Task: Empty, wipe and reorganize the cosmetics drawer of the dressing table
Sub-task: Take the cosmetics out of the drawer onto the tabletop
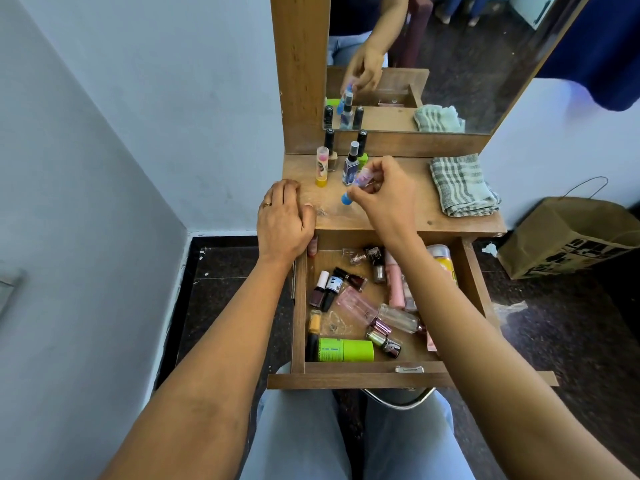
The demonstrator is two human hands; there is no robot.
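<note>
Open drawer [298,306] below the tabletop [433,222], crowded with loose bottles [353,305] and a green can [346,349]. Above the tabletop, tilted blue-capped tube [346,198] pinched in right hand [384,192], grip tight around it. At tabletop edge, left hand [284,220] resting, grip relaxed, holding nothing. Just behind tube, standing bottles [351,166]; folded cloth [460,185] well right.

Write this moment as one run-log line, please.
phase: emptying drawer | right hand: pinches blue-capped tube over tabletop | left hand: rests on tabletop edge | drawer: open, many cosmetics inside | cloth: folded
</note>
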